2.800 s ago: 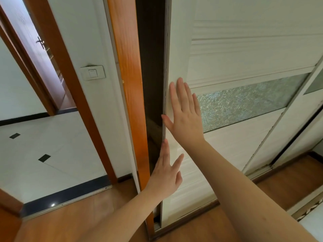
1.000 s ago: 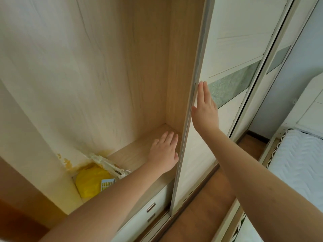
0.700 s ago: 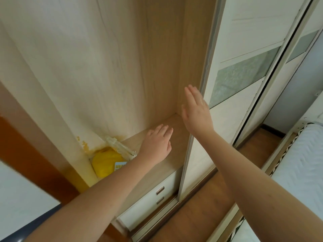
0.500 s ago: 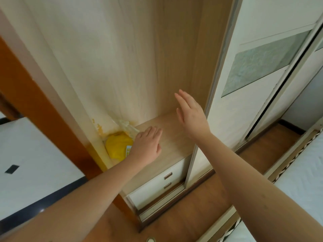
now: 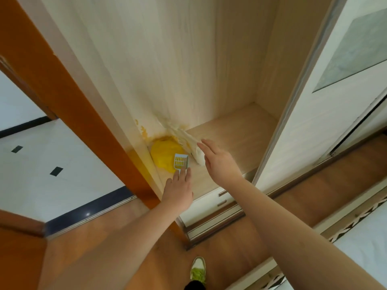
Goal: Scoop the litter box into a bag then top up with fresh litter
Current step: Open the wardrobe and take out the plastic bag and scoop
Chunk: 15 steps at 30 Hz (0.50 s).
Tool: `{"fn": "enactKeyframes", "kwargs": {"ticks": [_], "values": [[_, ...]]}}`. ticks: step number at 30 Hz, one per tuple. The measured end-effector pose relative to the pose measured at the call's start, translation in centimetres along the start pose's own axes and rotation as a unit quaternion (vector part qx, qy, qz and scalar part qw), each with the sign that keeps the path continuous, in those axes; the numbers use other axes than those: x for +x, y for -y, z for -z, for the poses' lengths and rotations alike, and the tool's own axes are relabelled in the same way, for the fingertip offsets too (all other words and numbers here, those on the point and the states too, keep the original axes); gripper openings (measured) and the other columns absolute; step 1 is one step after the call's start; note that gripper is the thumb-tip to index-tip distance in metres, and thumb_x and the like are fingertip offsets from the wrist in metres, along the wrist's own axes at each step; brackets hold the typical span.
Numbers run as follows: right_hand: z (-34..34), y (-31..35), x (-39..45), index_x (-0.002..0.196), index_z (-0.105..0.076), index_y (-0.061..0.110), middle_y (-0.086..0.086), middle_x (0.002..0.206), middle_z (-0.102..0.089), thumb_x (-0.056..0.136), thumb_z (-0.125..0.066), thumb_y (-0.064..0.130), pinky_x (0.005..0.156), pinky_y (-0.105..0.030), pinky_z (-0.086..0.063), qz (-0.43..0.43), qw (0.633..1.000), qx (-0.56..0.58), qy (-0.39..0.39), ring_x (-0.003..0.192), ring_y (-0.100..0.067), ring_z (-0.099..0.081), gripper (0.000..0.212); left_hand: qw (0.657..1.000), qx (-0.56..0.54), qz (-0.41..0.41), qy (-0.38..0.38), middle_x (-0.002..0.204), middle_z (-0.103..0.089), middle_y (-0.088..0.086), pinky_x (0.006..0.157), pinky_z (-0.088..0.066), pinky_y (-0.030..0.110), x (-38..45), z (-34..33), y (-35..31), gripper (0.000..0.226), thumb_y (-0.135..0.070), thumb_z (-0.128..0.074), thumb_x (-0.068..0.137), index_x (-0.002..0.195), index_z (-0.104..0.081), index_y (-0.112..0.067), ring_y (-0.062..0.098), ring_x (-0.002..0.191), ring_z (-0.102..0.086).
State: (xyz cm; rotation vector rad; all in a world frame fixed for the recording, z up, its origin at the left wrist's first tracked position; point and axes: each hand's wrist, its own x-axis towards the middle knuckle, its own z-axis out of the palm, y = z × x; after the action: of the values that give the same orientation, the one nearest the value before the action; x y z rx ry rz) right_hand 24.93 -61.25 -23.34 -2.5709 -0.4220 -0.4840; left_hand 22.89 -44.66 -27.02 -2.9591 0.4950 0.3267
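Observation:
Inside the open wardrobe a yellow bag (image 5: 164, 152) lies in the left back corner of the wooden shelf (image 5: 232, 130). A pale slotted litter scoop (image 5: 181, 161) rests on the bag's front. A whitish plastic bag (image 5: 188, 141) leans beside them against the back wall. My left hand (image 5: 179, 190) reaches forward with straight fingers, its fingertips at the scoop's lower end. My right hand (image 5: 217, 160) hovers open with its fingers at the plastic bag. Whether either hand touches its object is unclear.
The sliding door (image 5: 326, 97) stands pushed to the right. White drawers (image 5: 211, 203) sit under the shelf. An orange door frame (image 5: 62, 95) runs along the left, with a tiled floor (image 5: 41, 170) behind it. A green shoe (image 5: 198, 271) stands on the wooden floor.
The sliding door went from nearly closed to open. Both hands left it and dropped toward the yellow bag, scoop and plastic bag; the view tilted down.

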Motion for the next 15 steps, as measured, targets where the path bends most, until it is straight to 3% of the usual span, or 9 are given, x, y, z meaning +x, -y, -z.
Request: {"fn": "enactKeyframes", "kwargs": {"ticks": [3,10,15], "values": [[-2.5,-0.7,-0.4,0.134,-0.052,0.009,-0.013,0.137,-0.053,0.082,-0.057,-0.005,0.101,-0.045,-0.045,-0.016,1.000,0.008,0.023,0.125,-0.033,-0.051,0.054,0.999,0.001,0.023,0.024,0.164,-0.003,0.013,0.116,-0.025,0.045,1.5,-1.2,-0.1,0.072,-0.030,-0.040,0.100,0.155,0.003,-0.009,0.031,0.149,-0.010],[-7.6,-2.8,-0.9,0.134,-0.053,0.006,-0.014,0.135,-0.055,0.078,-0.055,-0.010,0.102,-0.044,-0.044,-0.041,0.996,0.030,0.076,0.124,-0.033,-0.053,0.058,0.995,-0.023,0.093,0.029,0.164,0.010,0.011,0.122,-0.005,0.045,5.3,-4.9,-1.0,0.070,-0.030,-0.036,0.102,0.156,0.004,-0.009,0.029,0.150,0.009],[-10.8,-4.6,-0.6,0.138,-0.048,0.007,-0.016,0.140,-0.051,0.076,-0.051,-0.013,0.106,-0.044,-0.038,-0.066,0.992,0.040,0.105,0.131,-0.033,-0.046,0.066,0.970,-0.124,0.195,0.069,0.164,0.012,0.006,0.121,0.002,0.043,7.9,-7.3,-2.3,0.064,-0.024,-0.030,0.102,0.156,0.001,-0.012,0.026,0.150,0.016]]}}
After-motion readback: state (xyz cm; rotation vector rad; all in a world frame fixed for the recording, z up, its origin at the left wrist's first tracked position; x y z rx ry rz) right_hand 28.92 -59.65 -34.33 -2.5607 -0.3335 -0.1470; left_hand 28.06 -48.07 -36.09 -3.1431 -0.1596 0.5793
